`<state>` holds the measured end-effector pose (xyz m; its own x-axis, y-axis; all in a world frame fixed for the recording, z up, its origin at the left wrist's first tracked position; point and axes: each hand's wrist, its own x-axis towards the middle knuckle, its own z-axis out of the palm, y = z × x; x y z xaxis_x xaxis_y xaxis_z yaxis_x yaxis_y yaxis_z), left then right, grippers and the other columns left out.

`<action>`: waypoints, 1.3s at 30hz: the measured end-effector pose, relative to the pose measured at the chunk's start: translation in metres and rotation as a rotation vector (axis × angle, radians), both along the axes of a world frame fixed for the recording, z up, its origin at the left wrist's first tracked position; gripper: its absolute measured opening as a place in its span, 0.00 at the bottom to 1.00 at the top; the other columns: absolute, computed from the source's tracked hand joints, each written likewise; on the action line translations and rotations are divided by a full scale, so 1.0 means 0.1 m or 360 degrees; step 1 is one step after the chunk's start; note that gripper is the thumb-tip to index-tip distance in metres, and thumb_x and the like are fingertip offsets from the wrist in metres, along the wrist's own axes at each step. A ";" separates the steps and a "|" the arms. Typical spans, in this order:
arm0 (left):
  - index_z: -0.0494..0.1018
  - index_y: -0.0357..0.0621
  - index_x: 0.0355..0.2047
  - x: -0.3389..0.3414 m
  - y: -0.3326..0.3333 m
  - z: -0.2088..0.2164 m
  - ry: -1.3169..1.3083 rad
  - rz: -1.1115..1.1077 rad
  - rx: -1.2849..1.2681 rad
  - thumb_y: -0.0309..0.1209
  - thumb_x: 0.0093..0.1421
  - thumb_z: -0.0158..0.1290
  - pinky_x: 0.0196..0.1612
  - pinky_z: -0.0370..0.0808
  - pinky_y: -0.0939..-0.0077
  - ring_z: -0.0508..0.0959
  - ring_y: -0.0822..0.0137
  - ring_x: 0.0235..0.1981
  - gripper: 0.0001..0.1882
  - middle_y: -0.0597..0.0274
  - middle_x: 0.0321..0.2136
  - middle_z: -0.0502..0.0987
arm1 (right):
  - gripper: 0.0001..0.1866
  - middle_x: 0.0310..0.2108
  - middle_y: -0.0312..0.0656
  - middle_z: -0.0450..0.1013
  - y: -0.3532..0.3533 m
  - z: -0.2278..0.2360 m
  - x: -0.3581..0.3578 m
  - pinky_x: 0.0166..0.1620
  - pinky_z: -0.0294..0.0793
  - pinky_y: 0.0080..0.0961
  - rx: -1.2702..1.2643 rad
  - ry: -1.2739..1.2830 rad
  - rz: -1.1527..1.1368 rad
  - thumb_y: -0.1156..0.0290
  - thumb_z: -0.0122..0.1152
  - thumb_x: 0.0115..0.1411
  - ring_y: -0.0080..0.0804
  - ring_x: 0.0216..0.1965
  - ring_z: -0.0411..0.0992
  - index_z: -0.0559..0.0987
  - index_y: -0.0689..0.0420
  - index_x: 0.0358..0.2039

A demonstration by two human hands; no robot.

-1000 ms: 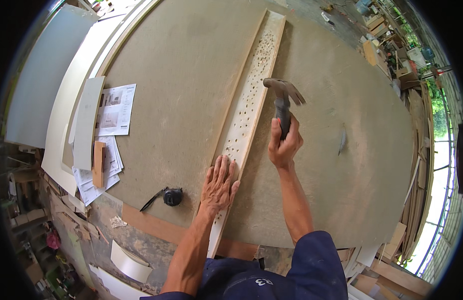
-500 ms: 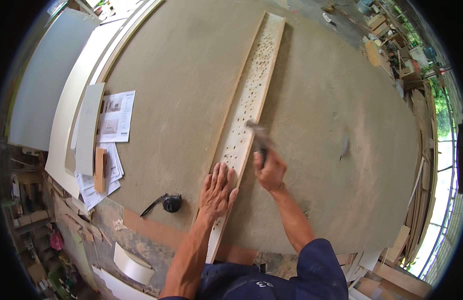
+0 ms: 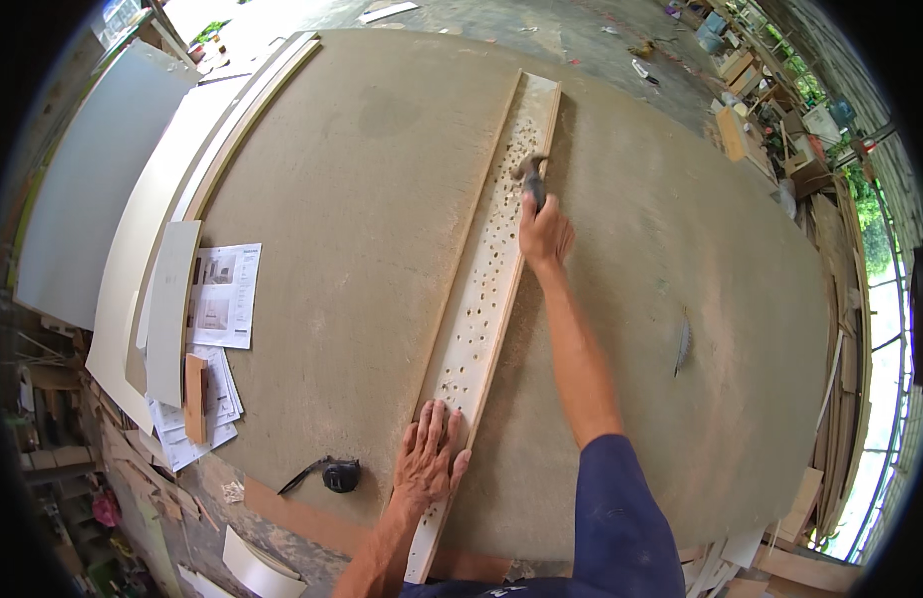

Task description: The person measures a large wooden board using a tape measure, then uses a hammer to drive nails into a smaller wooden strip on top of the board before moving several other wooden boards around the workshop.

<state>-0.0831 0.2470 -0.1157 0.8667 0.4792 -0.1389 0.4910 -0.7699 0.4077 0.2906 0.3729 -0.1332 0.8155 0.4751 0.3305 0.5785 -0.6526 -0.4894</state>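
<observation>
A long white board (image 3: 486, 284) with raised wooden edges lies lengthwise on the tan worktable (image 3: 342, 199). Many dark holes or dents dot its face, packed more closely toward the far end. My left hand (image 3: 431, 460) rests flat on the near part of the board, fingers stretched out and holding nothing. Farther up, my right hand (image 3: 547, 234) grips the dark handle of a hammer (image 3: 532, 179), whose head is over the far part of the board, at its right side. Whether the head touches the board I cannot tell.
A black tape measure (image 3: 341, 475) lies left of my left hand. Printed sheets (image 3: 225, 299), a small wood block (image 3: 195, 399) and a pale strip (image 3: 172, 314) sit at the table's left edge. A feather-like thing (image 3: 683, 341) lies to the right. Wood offcuts crowd the right side.
My right hand has carried the hammer farther up the board, away from me. The view has tilted, so the table appears lower. My left hand stays flat on the near part.
</observation>
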 end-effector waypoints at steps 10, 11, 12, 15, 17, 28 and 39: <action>0.52 0.43 0.65 0.01 0.06 -0.02 0.0163 -0.0025 -0.0024 0.49 0.62 0.42 0.64 0.47 0.61 0.47 0.53 0.67 0.35 0.46 0.66 0.47 | 0.17 0.21 0.51 0.75 1.01 0.44 0.74 0.27 0.72 0.44 0.0667 -0.0678 -0.0247 0.54 0.48 0.63 0.52 0.23 0.75 0.69 0.56 0.29; 0.52 0.43 0.65 0.01 0.06 -0.01 0.0164 -0.0025 -0.0017 0.48 0.62 0.42 0.64 0.47 0.61 0.48 0.53 0.67 0.35 0.46 0.66 0.47 | 0.16 0.21 0.51 0.75 1.06 0.44 0.77 0.26 0.72 0.43 0.0837 -0.0818 -0.0248 0.55 0.48 0.63 0.52 0.22 0.74 0.68 0.56 0.29; 0.53 0.43 0.65 0.01 0.06 0.00 0.0164 -0.0026 -0.0009 0.48 0.62 0.42 0.64 0.48 0.61 0.48 0.53 0.67 0.35 0.47 0.66 0.47 | 0.16 0.22 0.52 0.75 1.08 0.38 0.78 0.27 0.72 0.43 0.0617 -0.0676 -0.0200 0.55 0.48 0.63 0.51 0.25 0.75 0.68 0.57 0.33; 0.52 0.44 0.65 0.02 0.07 -0.01 0.0123 -0.0020 -0.0025 0.48 0.62 0.42 0.64 0.48 0.61 0.47 0.54 0.67 0.35 0.47 0.66 0.47 | 0.21 0.27 0.55 0.76 1.12 0.10 0.88 0.34 0.72 0.47 -0.0396 -0.0057 0.0073 0.55 0.46 0.62 0.50 0.33 0.77 0.69 0.63 0.44; 0.52 0.44 0.65 0.04 0.06 0.01 0.0122 -0.0039 -0.0009 0.48 0.62 0.43 0.64 0.48 0.61 0.48 0.54 0.67 0.35 0.47 0.66 0.47 | 0.23 0.27 0.55 0.77 1.17 0.17 1.11 0.37 0.72 0.49 -0.0442 -0.0119 0.0036 0.55 0.44 0.63 0.51 0.33 0.77 0.67 0.64 0.46; 0.51 0.44 0.65 0.01 0.01 -0.02 0.0036 -0.0006 -0.0098 0.46 0.61 0.42 0.64 0.45 0.59 0.46 0.53 0.68 0.35 0.48 0.66 0.46 | 0.23 0.24 0.55 0.77 1.05 0.30 1.13 0.32 0.75 0.41 -0.0443 -0.0195 0.0067 0.54 0.46 0.62 0.49 0.29 0.78 0.75 0.65 0.37; 0.54 0.43 0.64 -0.10 -0.03 -0.14 0.0013 0.0023 0.0054 0.46 0.61 0.43 0.66 0.43 0.57 0.47 0.53 0.68 0.34 0.47 0.65 0.50 | 0.16 0.15 0.39 0.67 -0.04 -0.07 -2.18 0.17 0.65 0.27 -0.0089 -0.0037 0.0807 0.55 0.52 0.62 0.27 0.14 0.64 0.72 0.56 0.29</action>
